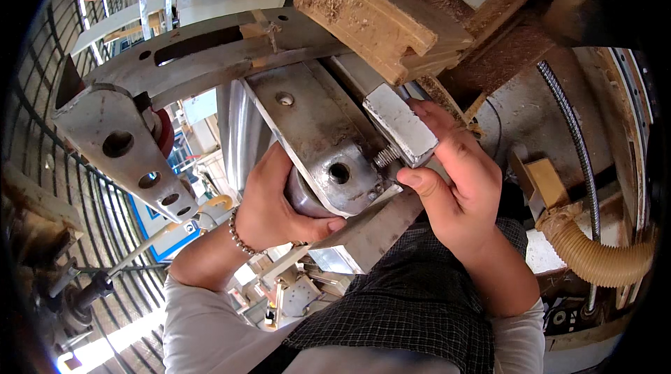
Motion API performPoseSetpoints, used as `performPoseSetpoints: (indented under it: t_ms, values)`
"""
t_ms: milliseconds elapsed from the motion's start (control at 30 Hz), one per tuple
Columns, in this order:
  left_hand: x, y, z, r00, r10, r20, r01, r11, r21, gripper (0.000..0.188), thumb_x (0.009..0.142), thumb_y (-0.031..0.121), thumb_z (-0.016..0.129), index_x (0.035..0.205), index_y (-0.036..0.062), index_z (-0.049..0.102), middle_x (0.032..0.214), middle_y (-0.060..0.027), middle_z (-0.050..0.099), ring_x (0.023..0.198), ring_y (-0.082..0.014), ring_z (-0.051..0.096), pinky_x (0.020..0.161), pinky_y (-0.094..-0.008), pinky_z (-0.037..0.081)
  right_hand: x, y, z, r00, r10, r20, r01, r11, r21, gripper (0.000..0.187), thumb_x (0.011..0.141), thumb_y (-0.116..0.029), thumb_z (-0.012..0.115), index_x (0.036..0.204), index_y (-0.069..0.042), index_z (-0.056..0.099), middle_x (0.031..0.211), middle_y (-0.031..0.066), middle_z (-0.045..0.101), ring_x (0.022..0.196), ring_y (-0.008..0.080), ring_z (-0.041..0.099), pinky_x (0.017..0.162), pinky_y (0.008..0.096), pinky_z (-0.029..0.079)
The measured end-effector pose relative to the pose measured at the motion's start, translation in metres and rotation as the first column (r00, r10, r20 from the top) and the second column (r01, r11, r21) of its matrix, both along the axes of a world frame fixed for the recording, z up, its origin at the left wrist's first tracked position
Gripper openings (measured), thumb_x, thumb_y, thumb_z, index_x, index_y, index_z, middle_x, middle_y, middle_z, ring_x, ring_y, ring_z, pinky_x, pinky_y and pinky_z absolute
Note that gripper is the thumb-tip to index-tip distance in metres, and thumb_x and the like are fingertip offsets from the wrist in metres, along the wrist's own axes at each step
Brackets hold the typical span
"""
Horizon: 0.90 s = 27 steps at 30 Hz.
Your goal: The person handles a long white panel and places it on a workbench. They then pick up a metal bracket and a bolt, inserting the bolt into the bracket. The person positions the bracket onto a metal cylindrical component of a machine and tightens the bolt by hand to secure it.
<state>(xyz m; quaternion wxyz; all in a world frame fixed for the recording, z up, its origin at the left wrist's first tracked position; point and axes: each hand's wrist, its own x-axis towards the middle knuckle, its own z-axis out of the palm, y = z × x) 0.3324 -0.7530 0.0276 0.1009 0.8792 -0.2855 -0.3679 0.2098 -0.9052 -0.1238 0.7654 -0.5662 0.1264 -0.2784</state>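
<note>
A grey metal bracket (pixel 314 115) with a small hole and a larger round hole lies in front of me. Under its near end shows a rounded, shiny metal part (pixel 305 197). My left hand (pixel 272 199) wraps round that part, thumb along the bracket's near edge and most fingers hidden beneath. To the right, a pale rectangular metal block (pixel 400 122) sits beside the bracket. A threaded bolt (pixel 386 156) sticks out between the block and the bracket. My right hand (pixel 461 175) grips the block by its right side, thumb below near the bolt and fingers above.
A curved metal rail (pixel 203 52) with a slot runs behind the bracket. At left hangs a metal arm (pixel 126 140) with several holes. Sawdust-covered wooden blocks (pixel 377 17) overhang at the top. A ribbed tan hose (pixel 601 252) and a flexible metal conduit (pixel 576 129) are at right.
</note>
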Motion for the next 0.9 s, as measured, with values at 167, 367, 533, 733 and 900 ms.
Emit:
performPoseSetpoints:
  t_ms: [167,367,533,733,900]
  values:
    - [0.0,0.003,-0.001,0.999,0.039,-0.018,-0.04,0.999,-0.012,0.094,0.053,0.033,0.089,0.129,-0.0036,0.046,0.116,-0.0186,0.057,0.107,-0.0302,0.058,0.093,-0.0363,0.045,0.002,-0.001,0.0,1.0,-0.014,0.014,0.014,1.0,-0.01,0.042,0.078,-0.008,0.072,0.116,0.007,0.061,0.109,0.0259,0.062,0.099,0.0325,0.064,0.082,0.0334,0.052]
    - [-0.001,0.003,0.004,0.999,-0.001,-0.035,0.0,1.0,-0.026,0.097,0.052,0.033,0.089,0.129,-0.0046,0.044,0.119,-0.0179,0.054,0.11,-0.0287,0.057,0.094,-0.0364,0.044,0.003,0.002,-0.004,1.0,-0.02,0.013,0.02,1.0,0.0,0.042,0.079,-0.011,0.072,0.117,0.004,0.062,0.11,0.0265,0.061,0.092,0.0304,0.066,0.077,0.0314,0.053]
    - [-0.003,0.005,0.002,0.996,0.067,-0.055,-0.068,0.997,-0.032,0.097,0.053,0.035,0.089,0.129,-0.0051,0.044,0.121,-0.0179,0.054,0.111,-0.0293,0.056,0.095,-0.037,0.043,0.005,-0.003,-0.001,1.0,0.016,0.004,-0.016,0.999,-0.034,0.043,0.078,-0.011,0.073,0.116,0.004,0.063,0.111,0.0263,0.06,0.09,0.0285,0.067,0.075,0.0308,0.053]
    - [-0.004,0.007,0.002,0.995,0.084,-0.058,-0.088,0.993,-0.072,0.098,0.053,0.036,0.089,0.13,-0.0052,0.044,0.121,-0.019,0.054,0.111,-0.0309,0.056,0.095,-0.0373,0.043,0.006,-0.003,0.0,0.994,0.101,0.036,-0.1,0.995,-0.02,0.043,0.081,-0.011,0.069,0.119,0.008,0.059,0.117,0.029,0.059,0.106,0.0362,0.061,0.089,0.038,0.049]
    - [-0.004,0.004,0.004,0.99,0.126,-0.07,-0.129,0.991,-0.032,0.098,0.052,0.034,0.09,0.129,-0.0049,0.045,0.121,-0.0199,0.055,0.11,-0.0322,0.057,0.094,-0.0376,0.044,0.015,0.002,0.008,0.991,0.071,0.117,-0.065,0.996,-0.055,0.039,0.085,-0.013,0.067,0.118,0.007,0.061,0.118,0.0306,0.057,0.104,0.0358,0.063,0.087,0.0372,0.051]
